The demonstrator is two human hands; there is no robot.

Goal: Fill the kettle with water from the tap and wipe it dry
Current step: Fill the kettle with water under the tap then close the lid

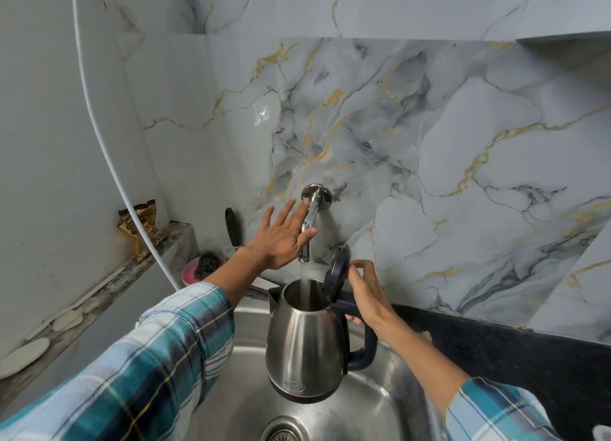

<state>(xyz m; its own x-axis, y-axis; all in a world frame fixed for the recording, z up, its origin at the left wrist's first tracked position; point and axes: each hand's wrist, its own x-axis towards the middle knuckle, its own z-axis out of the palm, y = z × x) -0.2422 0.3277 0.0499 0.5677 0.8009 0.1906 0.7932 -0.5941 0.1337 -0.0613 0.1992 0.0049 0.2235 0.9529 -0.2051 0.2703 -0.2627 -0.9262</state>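
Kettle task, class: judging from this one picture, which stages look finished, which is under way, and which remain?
Done: the kettle is held over the sink with its lid open.
Under way: water runs from the tap into it; the right hand holds the handle, the left hand rests open against the tap.
Left: shutting off the tap and wiping the kettle dry; no cloth is in sight.

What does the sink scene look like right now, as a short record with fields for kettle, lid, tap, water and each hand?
kettle: steel kettle held over the sink, under the tap
lid: lid flipped open
tap: wall tap, running
water: stream falling into the kettle
left hand: left hand open, fingers spread, against the tap
right hand: right hand gripping the kettle handle
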